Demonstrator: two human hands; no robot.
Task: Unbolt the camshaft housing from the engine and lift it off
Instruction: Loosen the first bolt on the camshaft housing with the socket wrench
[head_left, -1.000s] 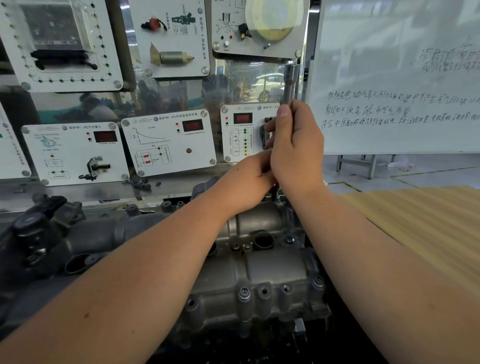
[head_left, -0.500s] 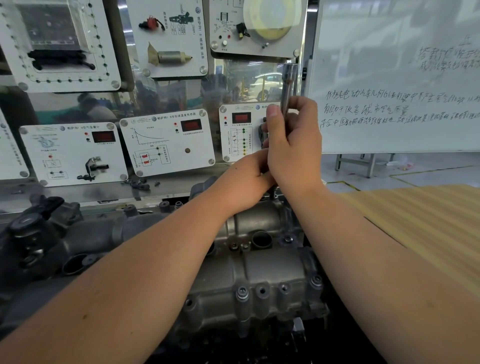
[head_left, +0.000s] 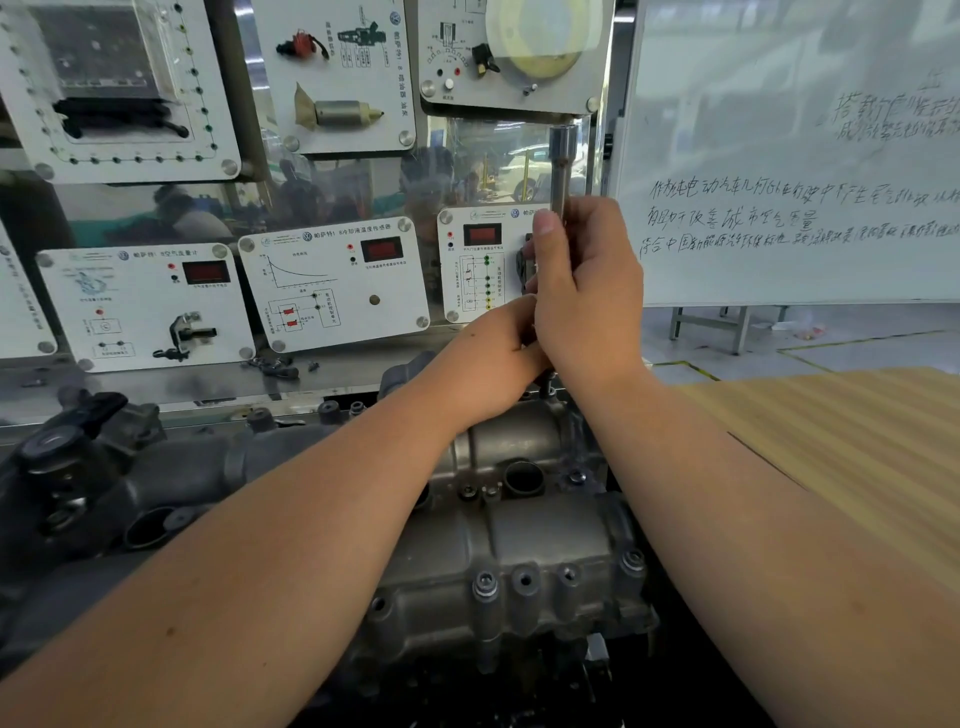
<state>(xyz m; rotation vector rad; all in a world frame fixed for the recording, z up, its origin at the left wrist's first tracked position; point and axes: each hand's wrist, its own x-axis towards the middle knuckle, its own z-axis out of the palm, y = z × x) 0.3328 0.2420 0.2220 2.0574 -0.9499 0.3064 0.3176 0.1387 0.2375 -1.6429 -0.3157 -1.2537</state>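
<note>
At the far end of the camshaft housing (head_left: 519, 561), close under the wall of training panels (head_left: 332, 291), both hands work on one fastener. The right hand (head_left: 587, 291) is curled round the upright shaft of a socket wrench (head_left: 562, 166), thumb laid along it, the tool's upper end standing clear above the fist. The left hand (head_left: 493, 358) sits just below and touching it, fingers bent in around the lower part of the tool; whether they pinch the shaft or a bolt cannot be told, since the tip is hidden. The housing lies seated on the engine (head_left: 130, 493), at the left edge of the wood-topped bench (head_left: 831, 441). Several bolts (head_left: 484, 582) show in their bosses along its near edge, so the unbolting step looks to be in hand and far from finished. The next move probably calls for turning this far bolt out while keeping the tool square on its head, then shifting to the near-edge bolts; lifting waits until all are out.
</note>
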